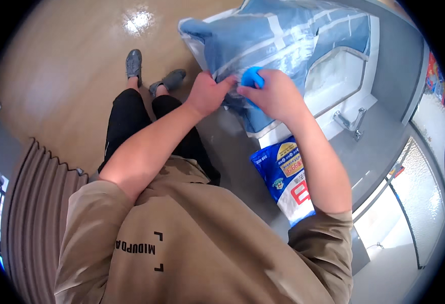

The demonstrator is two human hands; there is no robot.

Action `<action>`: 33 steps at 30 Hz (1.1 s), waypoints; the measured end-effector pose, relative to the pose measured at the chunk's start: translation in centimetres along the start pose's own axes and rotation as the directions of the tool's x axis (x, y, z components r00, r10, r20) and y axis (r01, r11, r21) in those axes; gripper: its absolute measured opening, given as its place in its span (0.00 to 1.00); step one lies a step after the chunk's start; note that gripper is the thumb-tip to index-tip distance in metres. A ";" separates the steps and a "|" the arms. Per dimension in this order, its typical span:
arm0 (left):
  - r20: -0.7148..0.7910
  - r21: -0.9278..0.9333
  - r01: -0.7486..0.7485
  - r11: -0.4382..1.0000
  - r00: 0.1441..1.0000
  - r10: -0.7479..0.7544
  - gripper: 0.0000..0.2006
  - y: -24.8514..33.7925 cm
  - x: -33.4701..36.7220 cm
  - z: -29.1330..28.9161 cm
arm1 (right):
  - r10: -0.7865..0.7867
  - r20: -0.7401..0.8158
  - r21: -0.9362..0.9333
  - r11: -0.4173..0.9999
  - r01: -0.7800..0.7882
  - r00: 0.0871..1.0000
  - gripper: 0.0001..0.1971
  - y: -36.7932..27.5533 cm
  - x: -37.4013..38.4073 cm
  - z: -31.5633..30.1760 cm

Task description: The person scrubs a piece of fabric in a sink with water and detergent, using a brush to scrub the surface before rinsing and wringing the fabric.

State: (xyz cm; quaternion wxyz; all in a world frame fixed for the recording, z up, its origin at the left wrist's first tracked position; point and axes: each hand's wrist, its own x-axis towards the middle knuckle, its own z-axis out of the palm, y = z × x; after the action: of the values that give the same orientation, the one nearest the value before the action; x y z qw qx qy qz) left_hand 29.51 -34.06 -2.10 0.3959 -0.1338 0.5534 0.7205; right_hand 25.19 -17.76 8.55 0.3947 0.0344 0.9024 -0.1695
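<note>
A large blue cloth with white checks (278, 40) lies spread over the white sink, shiny in places and hanging over its near edge. My left hand (209, 93) is closed on the near edge of this cloth, thumb pointing toward my other hand. In my right hand (275, 96) is a blue plastic tool with a curved handle (252, 77), pressed against the cloth. The fingers hide its underside, so its exact kind does not show. Only a small gap separates the two hands.
A metal tap (351, 121) rises from the white sink (334, 109) on the right. Beside my right forearm stands a blue and white printed bag (283, 177), partly covered by the arm. A grey counter (384, 137) borders the sink, and a brown pleated curtain (40, 202) hangs at left.
</note>
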 end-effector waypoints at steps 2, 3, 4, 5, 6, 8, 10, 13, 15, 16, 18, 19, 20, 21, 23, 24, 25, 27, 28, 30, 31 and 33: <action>0.003 -0.117 -0.077 0.990 0.997 0.078 0.17 -1.6 0.1 0.6 | 0.123 -0.015 0.006 0.992 -0.122 0.992 0.17 1.5 0.7 -1.1; -0.002 -0.226 -0.162 0.961 0.986 0.166 0.17 -2.5 0.7 0.6 | 0.239 -0.040 0.016 0.971 -0.238 0.970 0.17 3.1 1.7 -1.9; 0.011 -0.155 -0.188 0.970 0.981 0.192 0.16 -3.0 1.0 0.6 | 0.263 -0.065 0.010 0.965 -0.263 0.963 0.16 6.2 2.3 -2.4; 0.011 -0.154 -0.189 0.970 0.981 0.192 0.16 -3.1 1.0 0.7 | 0.263 -0.066 0.010 0.965 -0.263 0.963 0.16 6.0 2.3 -2.4; -0.024 -0.152 -0.190 0.970 0.982 0.188 0.17 -3.0 0.9 0.8 | 0.240 -0.081 -0.017 0.970 -0.243 0.967 0.16 5.8 2.2 -2.5; -0.079 -0.153 -0.192 0.969 0.980 0.182 0.17 -2.9 1.0 0.4 | 0.217 0.027 0.046 0.975 -0.218 0.976 0.22 0.5 0.7 -2.6; -0.010 -0.119 -0.207 0.971 0.978 0.207 0.18 -2.2 0.5 0.3 | 0.171 0.031 0.046 0.984 -0.173 0.985 0.22 0.8 0.5 -0.7; 0.038 -0.088 -0.122 0.989 0.991 0.126 0.17 -2.5 0.7 0.1 | 0.206 0.140 0.196 0.953 -0.231 0.968 0.22 1.8 1.1 -1.5; 0.023 -0.091 -0.146 0.985 0.989 0.149 0.17 -2.8 0.8 0.1 | 0.284 0.037 0.089 0.954 -0.286 0.958 0.18 2.5 1.2 -1.8; 0.009 -0.090 -0.171 0.981 0.985 0.173 0.17 -2.9 0.8 0.1 | 0.276 0.009 0.045 0.960 -0.276 0.961 0.18 2.5 1.3 -1.6; 0.006 -0.122 -0.174 0.977 0.984 0.176 0.17 -3.0 1.0 0.0 | 0.199 0.056 0.074 0.976 -0.203 0.978 0.18 0.7 0.4 -1.1; 0.014 -0.153 -0.173 0.973 0.984 0.177 0.18 -3.1 1.0 0.0 | 0.128 0.100 0.111 0.984 -0.139 0.987 0.18 -0.1 0.2 -0.8; 0.011 -0.151 -0.173 0.973 0.984 0.176 0.18 -3.1 1.1 -0.1 | 0.094 0.080 -0.012 0.996 -0.093 0.992 0.18 -0.1 0.4 0.0; 0.030 -0.156 -0.183 0.971 0.981 0.190 0.18 -2.9 1.0 0.1 | 0.100 0.077 -0.010 0.995 -0.100 0.992 0.18 1.0 0.5 0.0; 0.046 -0.155 -0.197 0.968 0.978 0.206 0.18 -2.9 1.0 0.3 | 0.270 -0.008 0.147 0.953 -0.266 0.963 0.17 5.0 1.7 -1.4; 0.024 -0.157 -0.203 0.967 0.978 0.209 0.19 -3.0 1.1 0.6 | 0.338 0.013 0.093 0.937 -0.338 0.941 0.17 5.6 1.9 -2.8; 0.002 -0.159 -0.210 0.965 0.977 0.213 0.19 -3.0 1.1 0.8 | 0.341 0.007 0.095 0.936 -0.340 0.940 0.17 5.8 1.7 -3.0; -0.021 -0.036 -0.178 0.983 0.984 0.178 0.20 -2.6 1.0 0.7 | 0.272 -0.112 0.084 0.961 -0.263 0.956 0.17 5.2 1.7 -3.8; -0.053 0.084 -0.134 0.987 0.989 0.138 0.20 -2.3 0.8 0.7 | 0.291 -0.058 0.111 0.952 -0.284 0.955 0.16 4.6 1.3 -3.1; -0.054 0.135 -0.076 0.988 0.995 0.084 0.21 -1.8 0.8 0.6 | 0.140 -0.064 0.046 0.989 -0.138 0.988 0.17 0.8 0.3 -0.3; -0.054 0.187 -0.007 0.982 0.998 0.017 0.22 -1.5 0.9 0.5 | 0.027 -0.089 -0.057 0.998 -0.032 0.996 0.17 0.5 0.3 0.8; -0.016 0.201 -0.024 0.979 0.999 0.028 0.22 -1.4 0.5 0.0 | 0.094 -0.115 0.011 0.996 -0.093 0.989 0.19 1.5 1.4 -1.1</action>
State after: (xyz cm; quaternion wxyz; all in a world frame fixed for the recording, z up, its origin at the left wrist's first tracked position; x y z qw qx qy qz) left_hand 30.18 -33.74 -3.43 0.3925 -0.0928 0.6285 0.6651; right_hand 23.71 -16.06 7.80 0.3495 0.0874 0.9206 -0.1510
